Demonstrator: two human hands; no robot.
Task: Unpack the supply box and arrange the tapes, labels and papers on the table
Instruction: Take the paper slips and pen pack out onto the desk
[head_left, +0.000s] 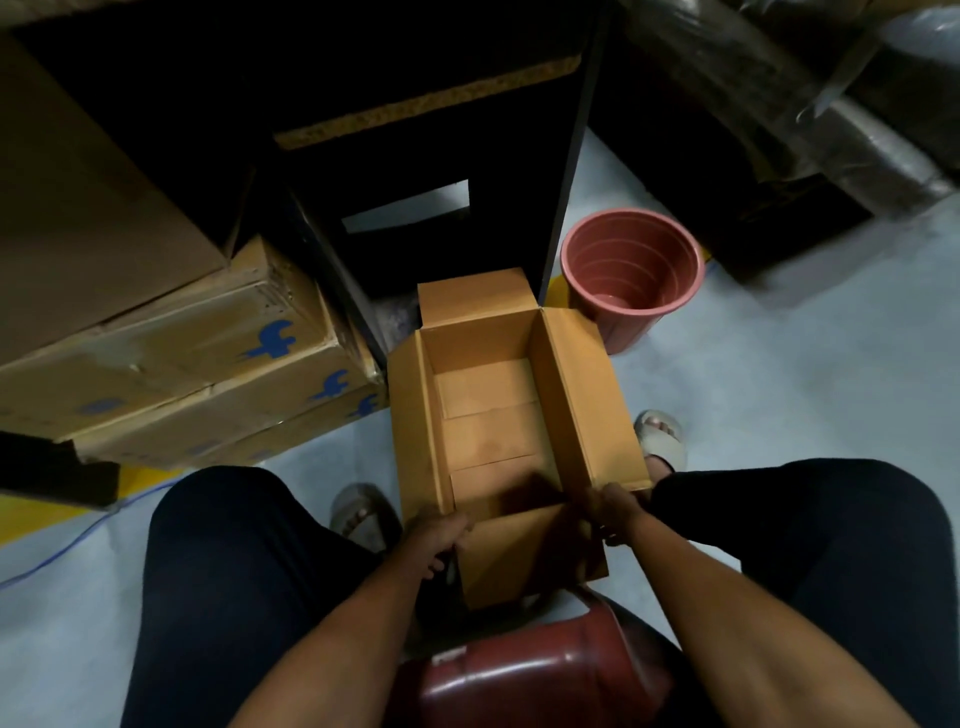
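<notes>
In the head view, an open tan corrugated cardboard supply box (498, 415) is seen on the pale grey floor (753, 395) at the centre of the frame, between the seated person's knees. Its long axis runs from the lower centre up toward the dark table leg (571, 156). The left hand (439, 535) is closed on the near left corner and the right hand (615, 512) on the near right corner, so each grip is holding the box's near end, beside the folded-out near flap (530, 556). Both hands lie equally close; the box body extends away from them, up the frame. All four flaps stand open and only the bare bottom panels show: no tapes, labels or papers are visible inside. A pink ribbed plastic bucket (631, 275) stands just right of the far end.
</notes>
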